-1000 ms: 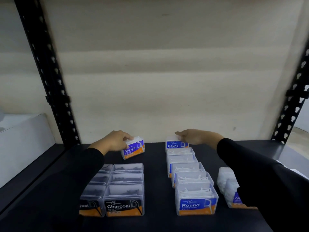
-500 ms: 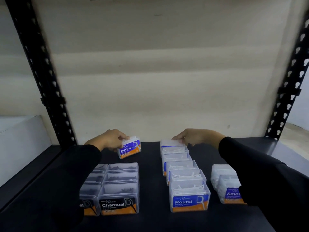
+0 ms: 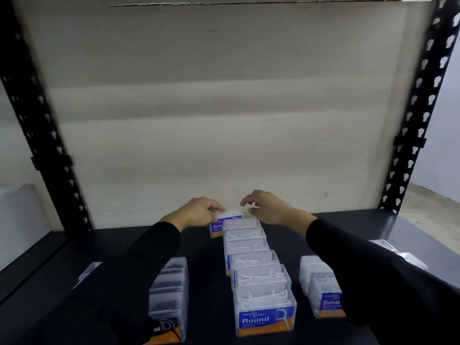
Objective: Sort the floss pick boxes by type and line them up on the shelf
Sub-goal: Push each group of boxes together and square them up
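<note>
My left hand (image 3: 199, 214) grips a clear Smooth floss box (image 3: 222, 224) with a blue and orange label, at the far end of the dark shelf (image 3: 331, 235). That box sits just behind and left of the Round row (image 3: 254, 270), several clear boxes of white picks running front to back. My right hand (image 3: 267, 206) hovers over the row's far end with its fingers spread and nothing in them. Charcoal boxes (image 3: 169, 300) stand front left, partly hidden by my left sleeve. Two Smooth boxes (image 3: 321, 287) stand front right.
Black perforated uprights stand at the left (image 3: 47, 155) and right (image 3: 410, 128) of the bay. A beige back panel (image 3: 224, 120) closes the shelf behind the boxes. A white block (image 3: 17, 215) lies beyond the left upright.
My left hand carried the Smooth box rightward to the back of the Round row. My right hand let go of the rear Round box and lifted, fingers spreading. The camera moved left.
</note>
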